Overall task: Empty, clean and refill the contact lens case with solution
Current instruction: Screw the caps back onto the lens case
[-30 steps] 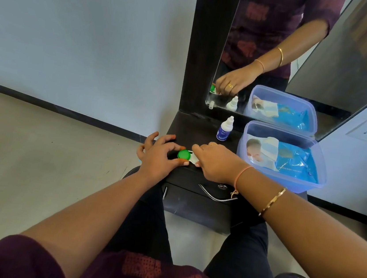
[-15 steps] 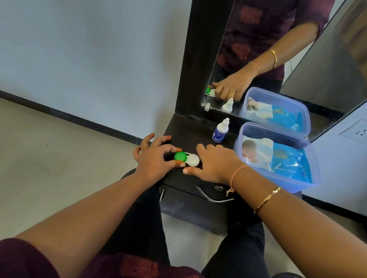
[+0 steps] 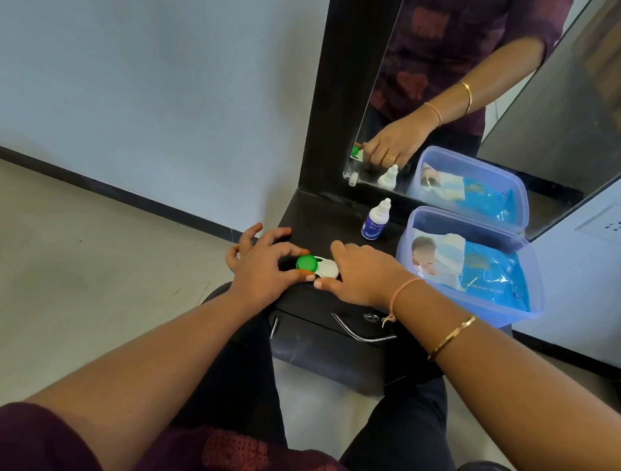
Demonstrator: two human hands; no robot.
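Note:
A contact lens case (image 3: 317, 266) with a green cap on its left well and a white cap on its right well lies on the black shelf (image 3: 319, 217). My left hand (image 3: 262, 264) pinches the green cap between thumb and forefinger. To the right, my right hand (image 3: 362, 277) holds the white side of the case, thumb and forefinger on either side of it. A small white solution bottle (image 3: 375, 220) with a blue label stands upright behind my right hand, its nozzle uncapped.
A translucent blue tub (image 3: 487, 315) holding a blue packet and cloth sits at the shelf's right. A mirror (image 3: 476, 79) rises behind, with a tiny cap reflected at its base. A drawer with a metal handle (image 3: 362, 329) lies below the shelf. A wall socket (image 3: 619, 226) is at right.
My right hand has slid slightly right, uncovering the white cap. My left hand keeps its pinch on the green cap. The camera view has shifted a little.

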